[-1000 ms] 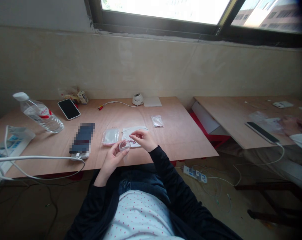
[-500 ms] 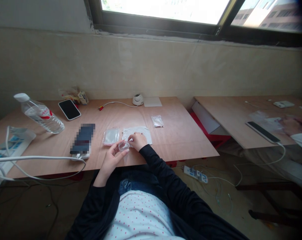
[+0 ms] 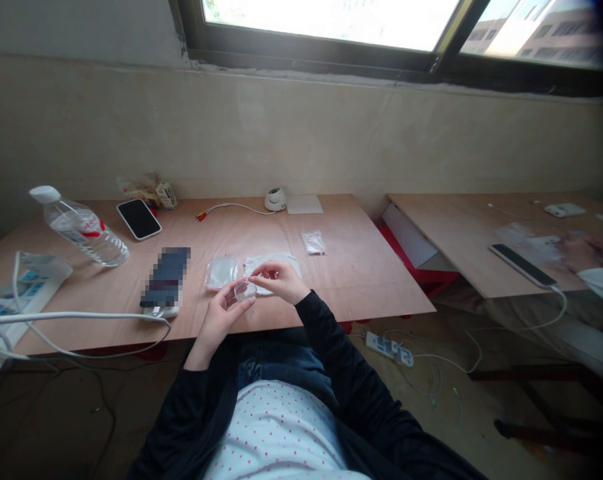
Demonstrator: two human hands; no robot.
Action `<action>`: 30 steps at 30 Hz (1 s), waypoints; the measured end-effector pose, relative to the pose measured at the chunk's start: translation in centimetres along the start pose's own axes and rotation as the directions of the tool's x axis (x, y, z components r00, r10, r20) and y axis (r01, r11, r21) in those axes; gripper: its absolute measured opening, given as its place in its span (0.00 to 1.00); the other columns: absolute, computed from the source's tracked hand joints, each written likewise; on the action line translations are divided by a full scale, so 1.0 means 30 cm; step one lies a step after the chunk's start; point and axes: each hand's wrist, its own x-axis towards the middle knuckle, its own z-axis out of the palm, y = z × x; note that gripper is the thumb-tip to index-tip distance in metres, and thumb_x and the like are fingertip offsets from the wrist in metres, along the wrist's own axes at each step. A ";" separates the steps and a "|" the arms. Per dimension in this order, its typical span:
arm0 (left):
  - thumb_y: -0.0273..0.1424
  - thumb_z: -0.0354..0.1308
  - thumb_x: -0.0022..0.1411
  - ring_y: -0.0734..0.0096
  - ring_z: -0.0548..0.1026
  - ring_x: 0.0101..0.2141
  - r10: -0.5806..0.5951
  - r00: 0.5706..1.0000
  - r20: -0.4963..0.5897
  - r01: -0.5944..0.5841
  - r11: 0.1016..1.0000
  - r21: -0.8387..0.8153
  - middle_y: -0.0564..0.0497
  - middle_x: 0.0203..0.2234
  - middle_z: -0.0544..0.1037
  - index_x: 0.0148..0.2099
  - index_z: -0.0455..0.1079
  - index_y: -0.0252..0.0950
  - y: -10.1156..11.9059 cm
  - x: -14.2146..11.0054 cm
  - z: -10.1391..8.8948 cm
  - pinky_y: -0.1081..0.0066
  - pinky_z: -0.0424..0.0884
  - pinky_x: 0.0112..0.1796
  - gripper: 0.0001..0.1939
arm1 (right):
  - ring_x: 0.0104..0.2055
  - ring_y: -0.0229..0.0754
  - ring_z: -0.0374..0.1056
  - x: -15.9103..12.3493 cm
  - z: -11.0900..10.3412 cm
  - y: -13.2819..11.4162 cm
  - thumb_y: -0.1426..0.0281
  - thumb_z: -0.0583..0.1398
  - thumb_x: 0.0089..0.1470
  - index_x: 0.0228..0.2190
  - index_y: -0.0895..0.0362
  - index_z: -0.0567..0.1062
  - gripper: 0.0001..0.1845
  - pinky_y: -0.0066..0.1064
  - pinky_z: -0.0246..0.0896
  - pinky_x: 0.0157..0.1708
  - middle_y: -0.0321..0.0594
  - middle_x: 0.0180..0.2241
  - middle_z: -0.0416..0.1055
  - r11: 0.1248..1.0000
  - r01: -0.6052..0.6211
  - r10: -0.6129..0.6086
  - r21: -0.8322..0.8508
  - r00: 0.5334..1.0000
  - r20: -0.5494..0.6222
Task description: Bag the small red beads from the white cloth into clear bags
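In the head view my left hand (image 3: 220,315) is closed around a small clear round plastic piece (image 3: 244,291), cup-like or ring-like, gripping it between thumb and fingers above the near part of the table. My right hand (image 3: 277,280) is in a pinch at the far right rim of that piece; whatever its fingertips hold is too small to make out. Behind the right hand lies a white crumpled sheet or bag (image 3: 287,260), partly covered. Left of it rests a stack of clear plastic bags (image 3: 222,272). A small clear packet with whitish contents (image 3: 314,243) lies farther right.
At the left are a water bottle (image 3: 86,230), a phone (image 3: 139,219), a pixelated dark device (image 3: 166,277) and a power strip (image 3: 24,293) with cables. A white dome camera (image 3: 275,199) stands at the back. Another person's blurred hand (image 3: 581,250) is over the right table.
My right hand has risen from the white sheet and shifted slightly left, its fingertips now at the clear piece's rim. My left hand, still holding the piece, has barely moved.
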 end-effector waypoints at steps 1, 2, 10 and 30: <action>0.32 0.61 0.51 0.60 0.66 0.52 0.002 1.000 -0.001 -0.002 1.000 -0.002 0.44 0.50 0.69 0.52 0.63 0.35 0.001 0.001 0.000 0.60 0.61 0.52 0.25 | 0.22 0.31 0.56 -0.004 -0.002 -0.005 0.58 0.61 0.46 0.26 0.58 0.77 0.15 0.23 0.49 0.22 0.32 0.19 0.62 1.000 0.012 -0.012 -0.008 1.000 0.023; 0.32 0.62 0.50 0.60 0.65 0.52 0.003 1.000 -0.006 -0.003 1.000 -0.003 0.44 0.51 0.69 0.52 0.63 0.36 0.001 0.002 0.000 0.60 0.61 0.52 0.26 | 0.22 0.31 0.57 -0.005 -0.002 -0.002 0.58 0.61 0.46 0.27 0.58 0.77 0.15 0.23 0.50 0.22 0.33 0.19 0.63 1.000 0.014 -0.014 -0.008 0.999 0.033; 0.32 0.63 0.48 0.58 0.67 0.51 0.000 0.998 -0.055 0.001 1.000 0.005 0.42 0.49 0.70 0.50 0.64 0.34 -0.009 0.014 -0.001 0.57 0.61 0.52 0.26 | 0.26 0.35 0.63 0.026 0.027 0.133 0.66 0.60 0.48 0.32 0.55 0.77 0.09 0.25 0.55 0.27 0.35 0.24 0.67 0.923 -0.178 0.165 -0.341 0.984 -0.067; 0.32 0.63 0.48 0.60 0.66 0.52 -0.042 0.999 0.016 0.042 0.999 0.017 0.43 0.50 0.70 0.52 0.63 0.35 -0.005 0.021 -0.002 0.60 0.60 0.53 0.28 | 0.22 0.32 0.54 -0.001 0.023 0.059 0.60 0.61 0.47 0.27 0.58 0.75 0.13 0.23 0.50 0.23 0.31 0.18 0.58 0.999 -0.033 0.033 0.003 0.988 -0.149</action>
